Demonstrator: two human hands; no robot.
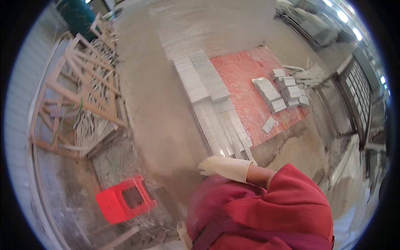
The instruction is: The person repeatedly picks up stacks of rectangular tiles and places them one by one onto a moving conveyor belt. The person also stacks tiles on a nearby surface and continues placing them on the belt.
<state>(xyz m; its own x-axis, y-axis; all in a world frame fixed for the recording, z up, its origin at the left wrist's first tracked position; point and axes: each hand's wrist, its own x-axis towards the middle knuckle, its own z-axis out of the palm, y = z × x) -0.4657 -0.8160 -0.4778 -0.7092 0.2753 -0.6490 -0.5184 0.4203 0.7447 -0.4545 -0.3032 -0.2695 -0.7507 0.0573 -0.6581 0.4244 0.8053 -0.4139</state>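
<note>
1. My right hand (pixel 225 166) wears a cream glove, fingers extended and close together, clamped on nothing I can see. It sits just short of the near ends of the long grey slabs (pixel 223 125). I can't tell if it touches them.
2. Of my left hand (pixel 183 234) only a sliver of glove shows at the lower edge, under the red sleeve (pixel 287 196). Whether it is closed or spread, I cannot tell. The hands are apart.
3. The slabs lie side by side on the concrete floor (pixel 158 108), running away from me along the left edge of the red board (pixel 246 83). Wider grey pieces sit at their far end.
4. Small grey blocks (pixel 283 89) are stacked on the board, with one loose block (pixel 268 124) nearer me.
5. In my judgement the slabs are heavy with sharp edges, so take one near end at a time, with both hands under it rather than fingertips on top.
6. Keep fingers out of the gaps between neighbouring slabs, where they could get pinched.
7. The red stool (pixel 125 200) and wooden rack (pixel 79 91) stand well to the left. Mind them when stepping back.
</note>
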